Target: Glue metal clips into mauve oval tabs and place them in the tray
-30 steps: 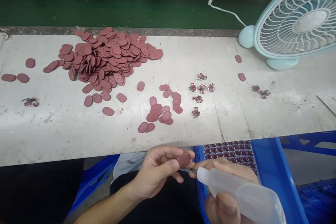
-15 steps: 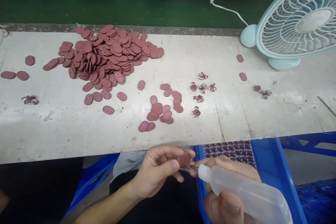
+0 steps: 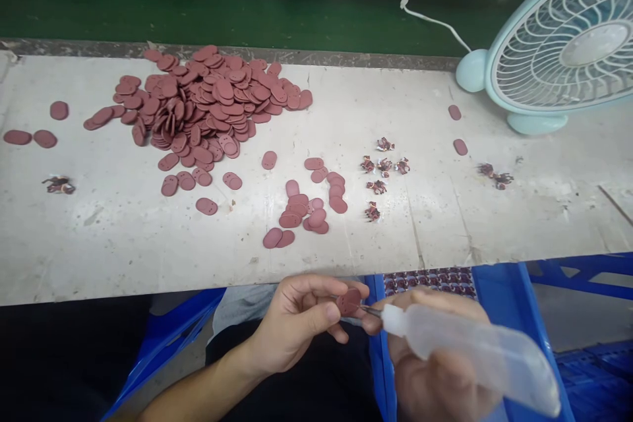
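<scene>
Between thumb and fingers, my left hand [image 3: 297, 326] holds a reddish-brown oval disc [image 3: 349, 302] with small holes, just below the table's front edge. My right hand [image 3: 440, 356] is wrapped round a translucent white squeeze bottle [image 3: 479, 349], somewhat blurred. The bottle's thin metal tip [image 3: 370, 310] points left, at the right edge of the disc; whether it touches cannot be made out. Past my hands, a small group of loose discs [image 3: 297, 204] lies on the table, with several small dark figures [image 3: 384, 165] to their right.
A large heap of discs [image 3: 212, 99] covers the back left of the white table [image 3: 123, 244]. A light blue fan [image 3: 529, 46] stands at the back right. Below the table edge, a blue crate [image 3: 514, 297] holds rows of small figures [image 3: 435, 280].
The bottle in my right hand has shifted slightly right and tilted a little, its tip drawn back towards the disc's right edge. My left hand is nearly unmoved. The whole view has shifted slightly.
</scene>
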The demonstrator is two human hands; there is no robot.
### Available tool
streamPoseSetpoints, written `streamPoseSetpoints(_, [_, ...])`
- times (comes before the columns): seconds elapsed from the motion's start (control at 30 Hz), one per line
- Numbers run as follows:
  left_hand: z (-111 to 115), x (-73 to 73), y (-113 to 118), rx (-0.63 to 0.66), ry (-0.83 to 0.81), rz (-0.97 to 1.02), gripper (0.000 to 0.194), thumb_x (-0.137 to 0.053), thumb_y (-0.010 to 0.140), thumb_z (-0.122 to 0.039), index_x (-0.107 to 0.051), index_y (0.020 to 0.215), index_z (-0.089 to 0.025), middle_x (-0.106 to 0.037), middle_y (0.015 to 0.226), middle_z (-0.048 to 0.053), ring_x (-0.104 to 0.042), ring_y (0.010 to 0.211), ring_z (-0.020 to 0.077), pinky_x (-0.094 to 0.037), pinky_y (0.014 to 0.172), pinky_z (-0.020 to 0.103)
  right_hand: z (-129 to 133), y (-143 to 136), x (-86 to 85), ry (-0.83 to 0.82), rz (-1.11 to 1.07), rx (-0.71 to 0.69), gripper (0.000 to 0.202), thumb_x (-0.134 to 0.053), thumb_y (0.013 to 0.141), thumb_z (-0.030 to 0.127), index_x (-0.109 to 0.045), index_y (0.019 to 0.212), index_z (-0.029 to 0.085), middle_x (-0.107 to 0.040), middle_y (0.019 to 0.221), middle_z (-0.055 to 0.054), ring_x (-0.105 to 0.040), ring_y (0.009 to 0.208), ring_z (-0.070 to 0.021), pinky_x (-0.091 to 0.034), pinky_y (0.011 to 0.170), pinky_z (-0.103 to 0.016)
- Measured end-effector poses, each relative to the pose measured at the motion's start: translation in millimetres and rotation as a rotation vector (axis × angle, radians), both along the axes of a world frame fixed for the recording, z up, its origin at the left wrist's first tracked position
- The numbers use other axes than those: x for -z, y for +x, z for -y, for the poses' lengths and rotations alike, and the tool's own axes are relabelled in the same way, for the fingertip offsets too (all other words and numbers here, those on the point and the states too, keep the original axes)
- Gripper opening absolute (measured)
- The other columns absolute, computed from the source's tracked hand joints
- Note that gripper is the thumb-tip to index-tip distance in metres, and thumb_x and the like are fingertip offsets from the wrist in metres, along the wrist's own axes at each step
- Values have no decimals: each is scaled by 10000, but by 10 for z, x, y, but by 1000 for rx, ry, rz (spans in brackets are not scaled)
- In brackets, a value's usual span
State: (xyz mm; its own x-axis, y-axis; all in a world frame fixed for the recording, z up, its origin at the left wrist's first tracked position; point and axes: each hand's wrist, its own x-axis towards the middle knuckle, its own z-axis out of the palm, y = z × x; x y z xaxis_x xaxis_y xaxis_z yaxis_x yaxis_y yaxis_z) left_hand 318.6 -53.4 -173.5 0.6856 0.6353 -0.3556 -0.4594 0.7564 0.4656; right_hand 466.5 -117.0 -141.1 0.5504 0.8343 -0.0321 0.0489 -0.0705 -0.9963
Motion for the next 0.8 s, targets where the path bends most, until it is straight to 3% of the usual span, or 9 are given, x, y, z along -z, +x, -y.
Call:
streamPoseSetpoints(0.1, [-15, -23, -6, -3, -5, 5, 168, -707, 884, -171, -770, 1021, -246, -774, 1166, 89, -767, 977, 228, -595, 646, 166, -270, 267, -119, 140, -547, 87, 272, -587, 863, 468, -707, 934, 235, -603, 646, -8, -584, 449, -161, -484, 347, -255])
streamPoseSetpoints(0.17, [-24, -38, -14, -11, -11, 0, 165, -701, 888, -167, -767, 1015, -249, -774, 1167, 86, -765, 989, 225, -591, 649, 158, -446, 544, -62, 189, -982, 41, 357, -534, 892, 440, -716, 1002, 152, -617, 700, -5, -606, 533, -108, -461, 402, -133])
streamPoseSetpoints(0.27, [-35, -53, -39, -24, -22, -15, 155, -704, 888, -174, -764, 1004, -257, -776, 1164, 78, -764, 994, 224, -588, 651, 161, -667, 969, 168, 331, -1622, -175, 462, -418, 931, 408, -645, 1187, 97, -648, 807, 14, -652, 662, -96, -418, 461, -97])
streamPoseSetpoints(0.37, [-57, -56, -81, -48, -45, -51, 157, -721, 876, -179, -763, 1009, -251, -771, 1178, 87, -758, 1014, 242, -584, 658, 172, -758, 1206, 329, 332, -1793, -399, 314, -546, 890, 172, -619, 1188, 104, -641, 790, 10, -669, 666, -78, -460, 451, -57])
streamPoseSetpoints(0.43, [-80, -57, -117, -70, -65, -80, 151, -731, 869, -183, -764, 1003, -243, -767, 1186, 95, -757, 1016, 246, -575, 652, 169, -720, 1181, 323, 359, -1618, -360, 320, -630, 864, 118, -608, 1184, 131, -632, 783, 18, -644, 620, -55, -459, 409, -31])
streamPoseSetpoints(0.57, [-128, -75, -180, -111, -99, -112, 132, -746, 858, -198, -769, 983, -235, -770, 1176, 100, -763, 992, 239, -565, 632, 163, -601, 851, 188, 154, -542, -141, 166, -636, 924, 293, -676, 1071, 226, -596, 739, 48, -514, 479, -65, -401, 318, -129])
streamPoseSetpoints(0.67, [-150, -100, -195, -122, -109, -125, 133, -760, 847, -198, -772, 976, -226, -775, 1161, 105, -765, 980, 239, -567, 629, 164, -694, 657, 150, -161, 226, -125, 225, -694, 878, 326, -706, 1070, 209, -643, 867, -26, -591, 670, -151, -519, 551, -268])
streamPoseSetpoints(0.73, [-153, -116, -193, -122, -111, -132, 123, -766, 843, -204, -773, 965, -220, -777, 1154, 107, -765, 977, 238, -569, 629, 163, -827, 611, 167, -321, 635, -169, 274, -682, 866, 340, -698, 1090, 184, -652, 949, -74, -605, 794, -216, -529, 729, -385])
streamPoseSetpoints(0.8, [-149, -127, -190, -121, -108, -135, 120, -773, 836, -205, -775, 955, -221, -779, 1148, 103, -764, 979, 238, -574, 635, 165, -933, 600, 179, -385, 797, -209, 203, -638, 868, 313, -699, 1006, 177, -650, 898, -74, -599, 803, -242, -506, 796, -450])
